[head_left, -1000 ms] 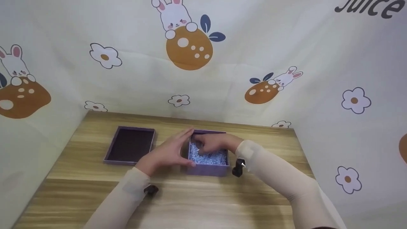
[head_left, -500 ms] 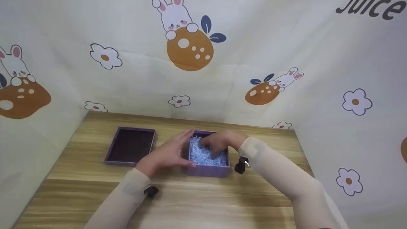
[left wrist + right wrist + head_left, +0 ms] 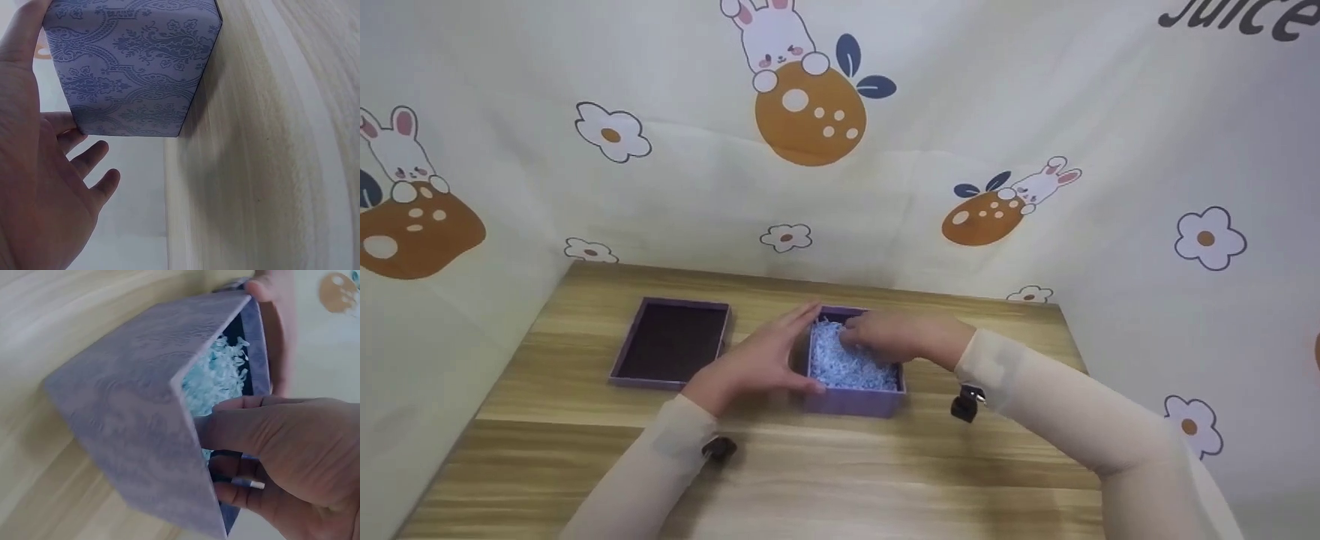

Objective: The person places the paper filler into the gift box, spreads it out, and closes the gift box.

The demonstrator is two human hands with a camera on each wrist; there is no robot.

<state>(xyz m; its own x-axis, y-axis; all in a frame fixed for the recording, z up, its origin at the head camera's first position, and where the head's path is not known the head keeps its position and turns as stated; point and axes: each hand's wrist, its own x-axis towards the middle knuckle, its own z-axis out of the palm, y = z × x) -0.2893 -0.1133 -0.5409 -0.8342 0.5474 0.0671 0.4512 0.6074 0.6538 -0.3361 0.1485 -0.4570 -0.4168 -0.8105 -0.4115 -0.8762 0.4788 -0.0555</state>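
Observation:
A lilac box point(image 3: 851, 403) with a raised floral pattern stands upright, holding pale blue shredded paper point(image 3: 844, 367). My left hand point(image 3: 754, 364) grips its left side, thumb at the near corner and fingers toward the far corner. In the left wrist view, the patterned wall of the box point(image 3: 140, 70) fills the top beside that hand point(image 3: 39, 163). Over the box's right half, my right hand point(image 3: 911, 337) reaches in, its fingertips at the paper. The right wrist view has the right hand's point(image 3: 298, 455) thumb and fingers partly inside, their tips hidden by the wall.
Left of the box lies a shallow lilac lid point(image 3: 671, 341), its dark inside facing up. Both stand on a wood-grain table point(image 3: 810, 480). A pale curtain point(image 3: 690, 187) printed with rabbits, oranges and flowers surrounds the table at the back and sides.
My right hand has moved across the shredded paper, toward the near side, then back up and to the right, exposing more blue paper. The left hand stays on the box.

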